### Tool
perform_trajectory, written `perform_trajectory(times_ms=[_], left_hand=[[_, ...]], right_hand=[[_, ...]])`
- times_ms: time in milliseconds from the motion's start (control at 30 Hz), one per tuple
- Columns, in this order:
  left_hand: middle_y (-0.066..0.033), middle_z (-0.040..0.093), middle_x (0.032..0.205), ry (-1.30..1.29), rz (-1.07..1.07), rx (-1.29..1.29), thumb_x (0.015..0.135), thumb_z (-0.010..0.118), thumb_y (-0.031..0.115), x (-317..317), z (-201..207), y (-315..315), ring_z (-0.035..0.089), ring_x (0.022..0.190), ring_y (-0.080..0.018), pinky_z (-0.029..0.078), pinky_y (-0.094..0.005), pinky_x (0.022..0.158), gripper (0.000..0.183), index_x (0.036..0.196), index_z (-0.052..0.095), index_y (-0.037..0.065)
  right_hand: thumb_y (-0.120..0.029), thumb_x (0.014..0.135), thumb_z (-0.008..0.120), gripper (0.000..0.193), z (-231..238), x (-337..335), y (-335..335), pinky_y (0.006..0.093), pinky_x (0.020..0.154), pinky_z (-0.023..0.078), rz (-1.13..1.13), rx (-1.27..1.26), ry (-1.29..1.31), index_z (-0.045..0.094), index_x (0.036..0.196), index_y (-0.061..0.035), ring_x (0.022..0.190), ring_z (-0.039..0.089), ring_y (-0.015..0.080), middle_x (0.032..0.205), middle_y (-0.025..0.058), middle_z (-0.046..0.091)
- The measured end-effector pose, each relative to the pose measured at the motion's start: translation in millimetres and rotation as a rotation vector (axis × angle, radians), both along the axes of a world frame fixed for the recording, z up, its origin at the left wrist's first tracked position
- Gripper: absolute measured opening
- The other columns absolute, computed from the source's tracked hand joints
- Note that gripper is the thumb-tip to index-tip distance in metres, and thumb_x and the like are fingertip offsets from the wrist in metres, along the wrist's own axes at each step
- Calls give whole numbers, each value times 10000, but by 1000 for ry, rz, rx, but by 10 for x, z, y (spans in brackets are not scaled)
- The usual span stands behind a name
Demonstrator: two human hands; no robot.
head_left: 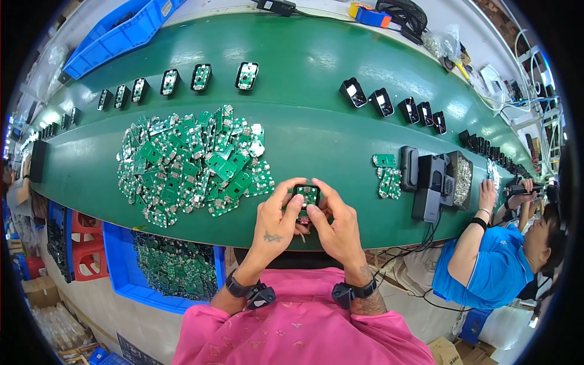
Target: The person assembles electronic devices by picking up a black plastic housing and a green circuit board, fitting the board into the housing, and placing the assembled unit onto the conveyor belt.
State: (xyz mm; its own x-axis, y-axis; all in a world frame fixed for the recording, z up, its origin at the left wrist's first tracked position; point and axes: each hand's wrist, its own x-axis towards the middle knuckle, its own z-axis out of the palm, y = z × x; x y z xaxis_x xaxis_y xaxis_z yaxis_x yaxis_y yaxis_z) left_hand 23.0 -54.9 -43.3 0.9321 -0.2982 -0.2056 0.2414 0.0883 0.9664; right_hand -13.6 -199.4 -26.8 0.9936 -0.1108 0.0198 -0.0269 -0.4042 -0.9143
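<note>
Close to the table's near edge, a small black plastic housing (317,190) is held between both my hands. A green circuit board (306,198) lies inside it, with a bit of red at its lower end. My left hand (274,220) wraps the left side, its thumb pressing on the board. My right hand (336,226) grips the right side, its thumb also on the board's lower part. The fingers underneath are mostly hidden. A large heap of green circuit boards (182,164) spreads just left of my hands.
Housings with boards (246,76) stand in a row at the far left; bare black housings (353,92) line the far right. A few boards (388,182), a grey device (431,188) and a parts bin (463,176) sit right. A blue crate (115,267) stands below. A co-worker (493,261) works at right.
</note>
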Motion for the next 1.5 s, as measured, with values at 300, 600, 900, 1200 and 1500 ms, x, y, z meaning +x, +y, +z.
perform_trajectory(times_ms=[300, 600, 900, 1200, 1500], left_hand=[[-117, 692, 917, 28, -36, 12, 1010, 528, 125, -29, -31, 30, 696, 629, -166, 560, -259, 498, 312, 1310, 542, 40], [-128, 688, 915, 56, -48, -13, 1030, 515, 166, -48, -36, 55, 690, 585, -179, 536, -224, 461, 323, 1323, 510, 31], [-139, 696, 953, 106, -39, -70, 1018, 511, 128, -71, -24, 71, 699, 597, -182, 545, -242, 471, 290, 1290, 529, 30], [-160, 696, 1018, 72, 25, -68, 993, 566, 113, -110, -45, 19, 705, 653, -173, 566, -246, 502, 321, 1302, 552, 26], [-160, 693, 997, 72, 25, -53, 991, 562, 96, -107, -33, 22, 699, 662, -163, 575, -248, 507, 312, 1293, 554, 18]], right_hand=[[-55, 901, 642, 452, -44, -40, -32, 273, 612, 464, 10, 21, 23, 571, 1348, -40, 637, 533, 114, 734, 53, 588], [-56, 903, 640, 456, -47, -28, -74, 260, 592, 443, 57, 69, 58, 571, 1354, -44, 635, 511, 88, 732, 28, 555], [-45, 907, 626, 473, -62, -50, -62, 254, 599, 443, 67, 84, 29, 555, 1374, -44, 648, 508, 81, 742, 16, 555], [-60, 940, 603, 496, -65, -83, -71, 319, 670, 527, 80, 22, 46, 493, 1423, -49, 694, 632, 169, 839, 99, 625], [-55, 939, 606, 496, -80, -95, -67, 320, 672, 535, 82, 29, 36, 496, 1422, -52, 707, 651, 177, 867, 114, 639]])
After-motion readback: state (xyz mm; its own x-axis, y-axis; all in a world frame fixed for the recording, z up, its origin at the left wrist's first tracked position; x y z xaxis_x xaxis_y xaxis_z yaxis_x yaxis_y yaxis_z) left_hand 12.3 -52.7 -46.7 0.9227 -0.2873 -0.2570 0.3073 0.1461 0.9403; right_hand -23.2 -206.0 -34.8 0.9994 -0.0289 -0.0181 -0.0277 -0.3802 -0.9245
